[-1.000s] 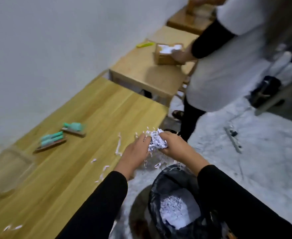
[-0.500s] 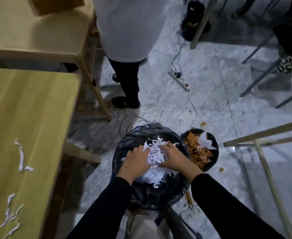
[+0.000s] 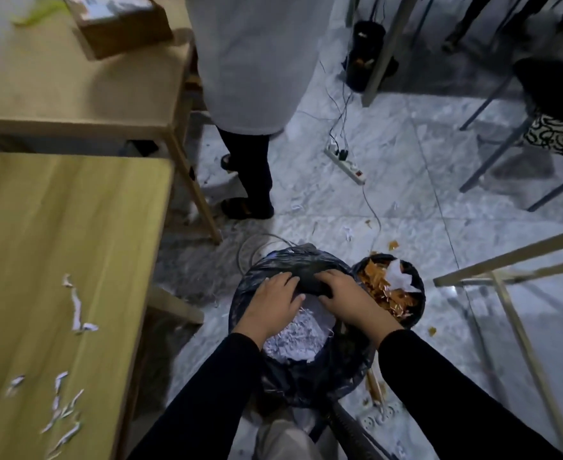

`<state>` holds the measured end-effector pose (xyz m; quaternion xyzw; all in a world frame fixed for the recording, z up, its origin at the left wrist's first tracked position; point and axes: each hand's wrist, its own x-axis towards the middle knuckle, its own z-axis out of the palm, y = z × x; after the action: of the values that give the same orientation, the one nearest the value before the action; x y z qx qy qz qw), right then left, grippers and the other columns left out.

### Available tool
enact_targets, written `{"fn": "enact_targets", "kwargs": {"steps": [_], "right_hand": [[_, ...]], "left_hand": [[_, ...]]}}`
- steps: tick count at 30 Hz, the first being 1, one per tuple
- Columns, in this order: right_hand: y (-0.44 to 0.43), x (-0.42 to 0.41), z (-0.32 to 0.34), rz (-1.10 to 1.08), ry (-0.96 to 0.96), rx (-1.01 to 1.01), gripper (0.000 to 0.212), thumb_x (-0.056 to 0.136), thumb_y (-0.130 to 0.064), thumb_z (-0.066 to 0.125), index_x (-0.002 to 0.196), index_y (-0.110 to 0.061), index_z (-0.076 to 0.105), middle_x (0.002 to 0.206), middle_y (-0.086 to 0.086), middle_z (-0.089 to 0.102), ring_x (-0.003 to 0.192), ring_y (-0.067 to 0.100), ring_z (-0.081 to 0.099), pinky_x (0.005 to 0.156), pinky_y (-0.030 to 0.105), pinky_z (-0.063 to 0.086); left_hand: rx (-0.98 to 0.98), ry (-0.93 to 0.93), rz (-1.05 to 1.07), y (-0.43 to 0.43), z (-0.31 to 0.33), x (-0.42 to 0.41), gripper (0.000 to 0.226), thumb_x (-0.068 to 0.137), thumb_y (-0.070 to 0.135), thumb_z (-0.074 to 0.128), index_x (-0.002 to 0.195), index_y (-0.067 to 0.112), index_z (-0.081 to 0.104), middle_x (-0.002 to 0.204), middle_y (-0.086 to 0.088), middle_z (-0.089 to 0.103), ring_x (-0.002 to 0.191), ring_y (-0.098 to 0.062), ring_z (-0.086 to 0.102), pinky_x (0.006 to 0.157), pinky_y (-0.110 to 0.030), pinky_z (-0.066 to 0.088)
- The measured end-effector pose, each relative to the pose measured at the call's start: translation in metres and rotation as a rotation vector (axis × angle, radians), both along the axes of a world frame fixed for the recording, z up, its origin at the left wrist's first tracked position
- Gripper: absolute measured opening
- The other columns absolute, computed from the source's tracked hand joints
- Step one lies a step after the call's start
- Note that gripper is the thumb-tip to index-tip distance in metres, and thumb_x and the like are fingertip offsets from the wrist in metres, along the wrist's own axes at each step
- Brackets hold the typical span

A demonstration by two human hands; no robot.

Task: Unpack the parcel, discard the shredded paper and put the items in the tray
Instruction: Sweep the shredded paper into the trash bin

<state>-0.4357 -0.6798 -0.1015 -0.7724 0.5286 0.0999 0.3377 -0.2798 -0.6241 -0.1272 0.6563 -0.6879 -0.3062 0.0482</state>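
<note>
A bin with a black liner stands on the floor beside the table. White shredded paper lies inside it. My left hand and my right hand are side by side over the bin's far side. Their fingers are spread across a fold of the liner, and neither holds any paper. Loose white paper scraps lie on the yellow wooden table at the left, with more scraps near its front. The tray and the items are out of view.
A smaller bin with orange scraps touches the big one on the right. A person in a white top stands ahead at a second table bearing a cardboard box. A power strip and cables lie on the floor; a wooden frame stands right.
Both hands carried a clump of shredded paper from the table edge down into the bin and let it go. My view swung from the table to the floor.
</note>
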Motion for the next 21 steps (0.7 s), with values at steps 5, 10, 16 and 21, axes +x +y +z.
{"fn": "enact_targets", "kwargs": {"steps": [5, 10, 16, 21], "right_hand": [[-0.008, 0.066, 0.052, 0.084, -0.142, -0.09, 0.053, 0.084, -0.012, 0.054, 0.136, -0.012, 0.042, 0.14, 0.011, 0.046, 0.127, 0.028, 0.045, 0.105, 0.034, 0.037], [0.017, 0.175, 0.087, 0.302, -0.305, -0.15, 0.05, 0.09, -0.022, 0.055, 0.136, -0.013, 0.041, 0.142, 0.008, 0.044, 0.13, 0.023, 0.042, 0.108, 0.034, 0.035], [0.086, 0.273, 0.069, 0.605, -0.321, -0.014, 0.059, 0.094, -0.034, 0.048, 0.144, -0.015, 0.024, 0.152, 0.005, 0.025, 0.139, 0.021, 0.026, 0.112, 0.033, 0.026], [0.109, 0.314, 0.043, 0.676, -0.36, -0.052, 0.07, 0.09, -0.036, 0.053, 0.146, -0.01, 0.018, 0.156, 0.012, 0.014, 0.145, 0.022, 0.012, 0.114, 0.026, 0.011]], "left_hand": [[-0.178, -0.033, 0.162, 0.016, 0.059, 0.058, 0.044, 0.097, 0.035, 0.037, 0.134, 0.012, 0.042, 0.14, -0.005, 0.043, 0.13, -0.02, 0.038, 0.108, -0.031, 0.027], [-0.275, -0.061, 0.497, 0.08, 0.102, 0.145, 0.044, 0.098, 0.032, 0.037, 0.137, 0.011, 0.041, 0.144, -0.006, 0.04, 0.134, -0.019, 0.035, 0.11, -0.03, 0.027], [-0.25, -0.183, 1.01, 0.211, 0.089, 0.201, 0.047, 0.097, 0.037, 0.034, 0.139, 0.015, 0.036, 0.147, -0.004, 0.037, 0.136, -0.019, 0.032, 0.111, -0.033, 0.027], [-0.163, -0.364, 1.491, 0.314, 0.068, 0.207, 0.055, 0.093, 0.041, 0.028, 0.133, 0.006, 0.042, 0.142, -0.015, 0.043, 0.132, -0.031, 0.038, 0.108, -0.045, 0.035]]}}
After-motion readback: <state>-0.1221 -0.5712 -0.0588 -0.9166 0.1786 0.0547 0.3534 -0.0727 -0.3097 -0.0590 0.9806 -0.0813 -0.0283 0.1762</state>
